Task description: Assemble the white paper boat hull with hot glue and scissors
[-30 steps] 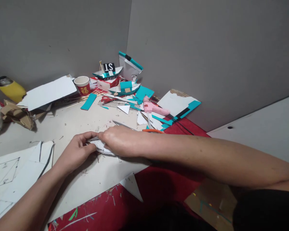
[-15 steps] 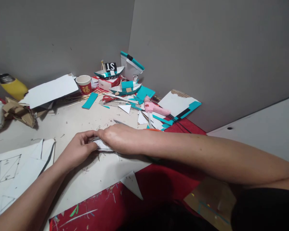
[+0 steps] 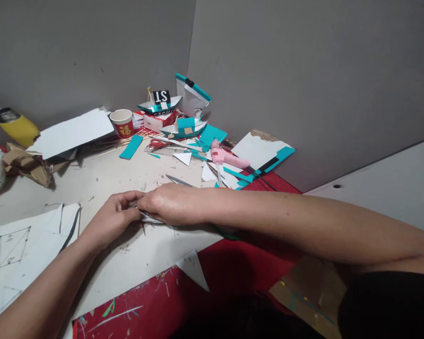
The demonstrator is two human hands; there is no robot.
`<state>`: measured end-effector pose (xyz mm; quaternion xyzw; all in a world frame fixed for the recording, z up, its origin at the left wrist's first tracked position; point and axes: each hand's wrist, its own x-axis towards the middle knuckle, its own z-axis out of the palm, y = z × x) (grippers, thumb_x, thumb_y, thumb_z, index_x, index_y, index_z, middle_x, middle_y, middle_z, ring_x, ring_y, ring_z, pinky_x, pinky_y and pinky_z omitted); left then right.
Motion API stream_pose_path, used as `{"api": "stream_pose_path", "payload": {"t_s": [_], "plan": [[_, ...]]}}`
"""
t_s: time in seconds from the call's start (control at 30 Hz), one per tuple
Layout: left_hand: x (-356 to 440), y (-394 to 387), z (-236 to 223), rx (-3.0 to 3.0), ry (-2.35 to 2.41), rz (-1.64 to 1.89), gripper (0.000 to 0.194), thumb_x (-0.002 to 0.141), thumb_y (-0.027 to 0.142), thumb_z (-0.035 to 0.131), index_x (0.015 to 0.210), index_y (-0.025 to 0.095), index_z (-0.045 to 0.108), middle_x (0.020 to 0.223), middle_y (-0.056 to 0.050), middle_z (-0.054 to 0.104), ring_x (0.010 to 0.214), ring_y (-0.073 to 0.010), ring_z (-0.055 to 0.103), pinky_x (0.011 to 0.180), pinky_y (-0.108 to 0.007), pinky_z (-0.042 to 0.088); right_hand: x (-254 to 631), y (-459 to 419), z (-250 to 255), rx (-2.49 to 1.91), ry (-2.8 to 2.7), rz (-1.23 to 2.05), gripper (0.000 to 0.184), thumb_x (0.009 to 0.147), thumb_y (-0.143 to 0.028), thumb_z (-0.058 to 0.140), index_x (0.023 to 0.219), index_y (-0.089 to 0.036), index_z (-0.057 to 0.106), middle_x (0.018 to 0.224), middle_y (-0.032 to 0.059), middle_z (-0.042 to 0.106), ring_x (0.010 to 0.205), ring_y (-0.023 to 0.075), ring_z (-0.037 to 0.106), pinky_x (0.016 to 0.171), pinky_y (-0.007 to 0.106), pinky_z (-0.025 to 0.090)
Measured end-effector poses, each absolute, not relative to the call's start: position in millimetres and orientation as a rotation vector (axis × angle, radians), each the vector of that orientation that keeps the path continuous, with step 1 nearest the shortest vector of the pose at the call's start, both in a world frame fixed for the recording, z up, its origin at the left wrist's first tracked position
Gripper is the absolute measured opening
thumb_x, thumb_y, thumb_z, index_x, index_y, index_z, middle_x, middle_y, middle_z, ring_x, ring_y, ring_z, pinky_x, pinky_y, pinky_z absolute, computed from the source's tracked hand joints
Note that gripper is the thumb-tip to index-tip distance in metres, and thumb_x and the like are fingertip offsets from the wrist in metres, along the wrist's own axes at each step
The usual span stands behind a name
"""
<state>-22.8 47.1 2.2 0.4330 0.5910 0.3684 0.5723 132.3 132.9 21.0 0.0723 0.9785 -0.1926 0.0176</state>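
Observation:
A small white piece of card (image 3: 149, 218) lies low over the table between my two hands, mostly hidden by them. My left hand (image 3: 118, 217) pinches its left end between thumb and fingers. Pressed over its top is my right hand (image 3: 175, 203), fingers curled down and touching the left fingertips. A pointed metal blade (image 3: 178, 180) sticks out just behind my right hand; its other end is out of sight. Below the hands, a white triangular card piece (image 3: 194, 270) rests at the table's edge.
Card boats (image 3: 183, 128), a pink glue gun (image 3: 229, 157), red-handled scissors (image 3: 158, 143) and card scraps crowd the back. Further left stand a paper cup (image 3: 122, 125) and a yellow bottle (image 3: 19, 129). A marked white sheet (image 3: 7, 249) lies at left. Grey walls close off the back.
My right hand has shifted slightly left and covers more of the white card piece. The left hand keeps its pinch, almost in place.

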Motion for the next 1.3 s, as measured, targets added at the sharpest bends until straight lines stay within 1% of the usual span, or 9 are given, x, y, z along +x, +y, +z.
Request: {"api": "stream_pose_path", "payload": {"t_s": [0.2, 0.4, 0.53, 0.7, 0.87, 0.97, 1.07, 1.2, 1.3], "plan": [[-22, 48, 4, 1.024, 1.388, 0.861, 0.035, 0.063, 0.009, 0.06, 0.096, 0.015, 0.068, 0.076, -0.002, 0.07, 0.068, -0.0144, 0.058, 0.065, -0.026, 0.041, 132, 135, 24, 0.115, 3.034, -0.586, 0.021, 0.086, -0.01, 0.046, 0.096, -0.015, 0.064, 0.086, 0.007, 0.069, 0.063, 0.0132, 0.051, 0.052, 0.024, 0.027], [-24, 47, 3, 1.088, 1.357, 0.834, 0.034, 0.062, 0.006, 0.057, 0.092, 0.017, 0.069, 0.076, 0.0, 0.068, 0.071, -0.0141, 0.057, 0.067, -0.026, 0.041, 128, 136, 27, 0.109, 3.059, -0.567, 0.021, 0.088, -0.016, 0.046, 0.094, -0.015, 0.066, 0.082, 0.0073, 0.069, 0.059, 0.0129, 0.048, 0.051, 0.025, 0.026], [-25, 47, 5, 1.124, 1.355, 0.821, 0.028, 0.063, 0.008, 0.056, 0.085, 0.017, 0.07, 0.069, 0.0, 0.064, 0.062, -0.0127, 0.052, 0.06, -0.026, 0.039, 126, 134, 29, 0.176, 3.06, -0.527, 0.021, 0.087, -0.015, 0.046, 0.087, -0.015, 0.067, 0.079, 0.007, 0.07, 0.058, 0.0133, 0.05, 0.05, 0.025, 0.026], [-23, 47, 6, 1.117, 1.379, 0.873, 0.018, 0.063, 0.009, 0.055, 0.072, 0.017, 0.069, 0.063, -0.001, 0.061, 0.059, -0.0131, 0.049, 0.057, -0.026, 0.038, 126, 129, 29, 0.246, 3.148, -0.441, 0.021, 0.088, -0.013, 0.044, 0.096, -0.013, 0.064, 0.084, 0.009, 0.071, 0.064, 0.0162, 0.058, 0.051, 0.026, 0.027], [-22, 48, 4, 1.073, 1.373, 0.892, 0.01, 0.069, 0.013, 0.056, 0.068, 0.016, 0.066, 0.062, -0.001, 0.06, 0.057, -0.0124, 0.05, 0.057, -0.026, 0.04, 122, 120, 26, 0.435, 3.093, -0.498, 0.021, 0.088, -0.012, 0.044, 0.099, -0.015, 0.062, 0.091, 0.0092, 0.072, 0.072, 0.0195, 0.063, 0.052, 0.027, 0.031], [-22, 47, 3, 1.055, 1.384, 0.902, 0.009, 0.072, 0.017, 0.059, 0.074, 0.016, 0.067, 0.062, -0.001, 0.061, 0.058, -0.0129, 0.052, 0.059, -0.026, 0.043, 120, 117, 22, 0.563, 3.109, -0.409, 0.022, 0.088, -0.016, 0.045, 0.106, -0.013, 0.059, 0.089, 0.0103, 0.071, 0.071, 0.021, 0.062, 0.052, 0.028, 0.03], [-22, 47, 3, 1.059, 1.374, 0.878, 0.016, 0.074, 0.018, 0.059, 0.086, 0.018, 0.069, 0.066, 0.0, 0.063, 0.059, -0.0124, 0.053, 0.061, -0.026, 0.043, 123, 122, 22, 0.686, 3.146, -0.435, 0.025, 0.088, -0.025, 0.049, 0.11, -0.014, 0.054, 0.08, 0.0076, 0.07, 0.065, 0.0193, 0.058, 0.052, 0.026, 0.027], [-21, 46, 3, 1.119, 1.411, 0.826, 0.023, 0.077, 0.02, 0.057, 0.096, 0.017, 0.069, 0.066, 0.0, 0.062, 0.056, -0.0119, 0.05, 0.058, -0.025, 0.04, 137, 140, 33, 0.788, 3.208, -0.694, 0.01, 0.084, -0.024, 0.057, 0.09, -0.016, 0.058, 0.076, 0.0013, 0.063, 0.064, 0.0128, 0.05, 0.056, 0.023, 0.028], [-20, 46, 4, 1.122, 1.453, 0.817, 0.027, 0.078, 0.023, 0.057, 0.102, 0.017, 0.068, 0.073, -0.003, 0.065, 0.06, -0.0143, 0.053, 0.06, -0.027, 0.041, 151, 150, 40, 0.885, 3.219, -0.781, 0.006, 0.08, -0.019, 0.062, 0.082, -0.014, 0.059, 0.073, -0.0006, 0.058, 0.064, 0.011, 0.047, 0.058, 0.022, 0.028]]}}
